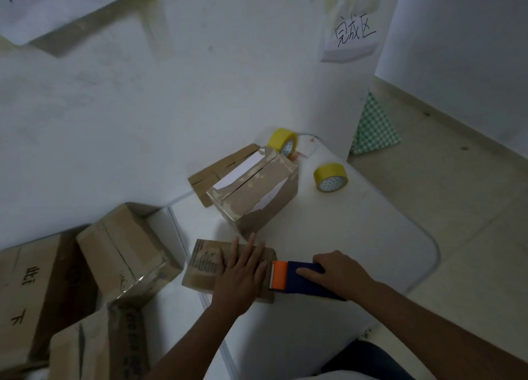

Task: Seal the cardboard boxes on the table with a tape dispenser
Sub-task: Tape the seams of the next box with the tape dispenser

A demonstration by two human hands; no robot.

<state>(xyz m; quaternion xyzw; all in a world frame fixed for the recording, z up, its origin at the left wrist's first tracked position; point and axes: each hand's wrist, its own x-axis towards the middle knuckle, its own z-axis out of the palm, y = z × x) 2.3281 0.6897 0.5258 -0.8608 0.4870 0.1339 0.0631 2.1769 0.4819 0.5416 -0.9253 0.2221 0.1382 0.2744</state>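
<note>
— Two hands on one job: why is the small flat brown cardboard box (210, 265) pinned like that?

— The left hand (243, 274) lies flat on its lid, fingers straight and spread, holding nothing. I judge it keeps the flaps down and stops the box from sliding as tape is drawn across. The box sits at the near left edge of the white table (371, 236).

— And the dispenser?

— The navy and orange handheld tape dispenser (300, 279) is gripped by the right hand (340, 271), fingers curled over its body. Its orange blade end touches the box's right edge, so a strip looks about to start or finish there; I cannot tell which.

— Which way does it point?

— Its long axis runs left to right, orange end toward the box. The box's long side lies along much the same line.

— What's beyond?

— A taller brown cardboard box with torn white labels (254, 191) stands further back, its top seam open, so likely unsealed. Flattened cardboard (220, 168) lies behind it. Two yellow tape rolls (331, 177) rest near the far corner, well apart from the hands.
</note>
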